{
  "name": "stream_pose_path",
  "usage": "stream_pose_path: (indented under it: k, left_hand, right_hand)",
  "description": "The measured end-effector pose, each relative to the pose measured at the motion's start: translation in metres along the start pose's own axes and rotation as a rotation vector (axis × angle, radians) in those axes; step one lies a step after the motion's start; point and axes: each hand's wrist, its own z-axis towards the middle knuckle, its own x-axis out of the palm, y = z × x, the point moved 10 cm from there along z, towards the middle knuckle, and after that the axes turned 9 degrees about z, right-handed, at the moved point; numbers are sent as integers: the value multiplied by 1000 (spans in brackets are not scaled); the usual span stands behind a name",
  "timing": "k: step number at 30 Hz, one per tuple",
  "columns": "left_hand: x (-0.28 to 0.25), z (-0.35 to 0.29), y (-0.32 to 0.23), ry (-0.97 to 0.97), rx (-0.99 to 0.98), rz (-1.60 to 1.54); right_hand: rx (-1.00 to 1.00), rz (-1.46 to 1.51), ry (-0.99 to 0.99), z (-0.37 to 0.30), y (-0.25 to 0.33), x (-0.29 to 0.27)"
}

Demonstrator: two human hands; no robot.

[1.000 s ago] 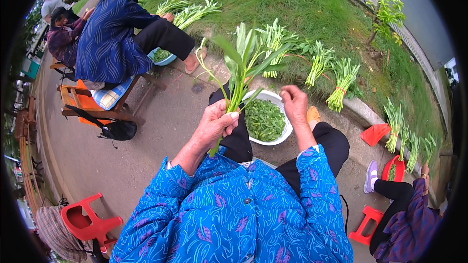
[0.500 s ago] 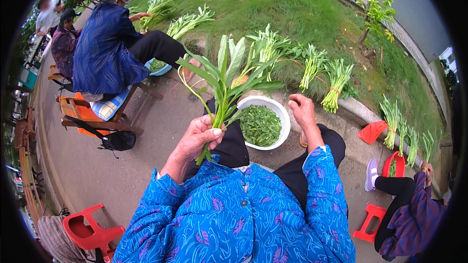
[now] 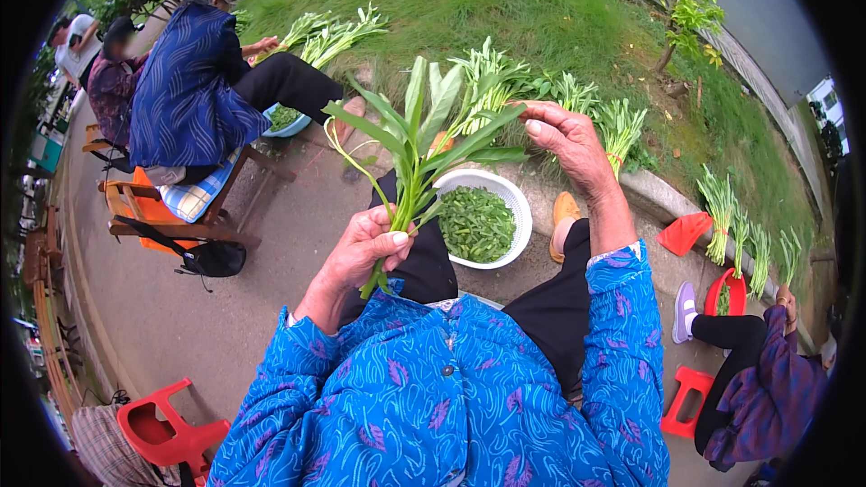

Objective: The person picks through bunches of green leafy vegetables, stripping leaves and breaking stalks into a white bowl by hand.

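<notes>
My left hand point(image 3: 368, 248) is closed around the stems of a small bunch of water spinach point(image 3: 413, 162), holding it upright with the long leaves fanned out at the top. Cut stem ends stick out below the fist. My right hand point(image 3: 577, 146) is raised to the right of the bunch, with thumb and forefinger drawn together at the tip of one long leaf. Below and between the hands, a white perforated plastic basket point(image 3: 521, 230) stands on the ground between my legs. Chopped green pieces point(image 3: 476, 225) fill much of it.
More bundles of greens point(image 3: 492, 86) lie along the curb at the grass edge. On the left, a person in blue point(image 3: 185, 95) sits on a wooden chair point(image 3: 135, 203) by a blue basin point(image 3: 281, 122). Another person point(image 3: 767, 379) sits at right near a red basin point(image 3: 735, 293) and red stool point(image 3: 687, 401).
My right hand has risen from beside the basket to the tip of a leaf on the bunch. My left hand keeps its hold almost in the same place.
</notes>
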Motion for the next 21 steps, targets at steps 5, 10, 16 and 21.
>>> stream_pose_path:
  k: [5, 10, 16, 21]
  left_hand:
    - [-2, 0, 5, -16, -88, 50]
    - [6, 2, 12, 94, -82, 73]
    - [9, 4, 17, 97, -54, 40]
    - [10, 7, 16, 98, -61, 62]
  right_hand:
    - [35, -5, 136, 7, 10, 34]
    - [34, 22, -32, 10, -9, 8]
    - [97, 133, -37, 9, -15, 11]
    - [179, 170, -121, 4, -27, -3]
